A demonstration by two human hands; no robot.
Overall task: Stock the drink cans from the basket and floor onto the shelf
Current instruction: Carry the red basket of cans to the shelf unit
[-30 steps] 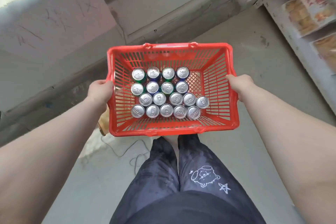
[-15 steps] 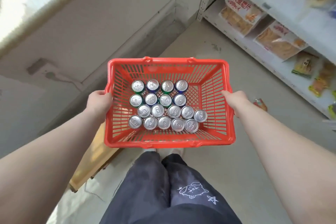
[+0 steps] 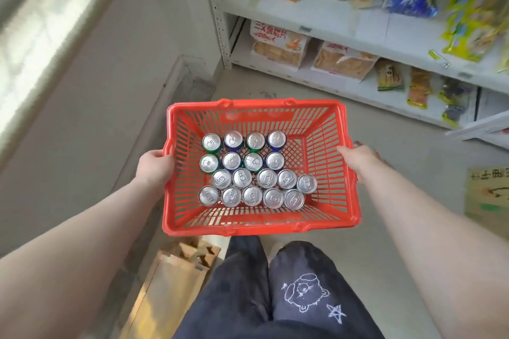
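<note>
The left hand and right hand each clasp a side rim of the red basket, held in the air with upright drink cans clustered inside, near the white snack shelf ahead-right

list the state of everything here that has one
basket, held off the floor, level, by both side rims
cans, upright in the basket, tops unopened
left hand, grips the basket's left rim
right hand, grips the basket's right rim
shelf, holds snack bags, no cans in view
</note>
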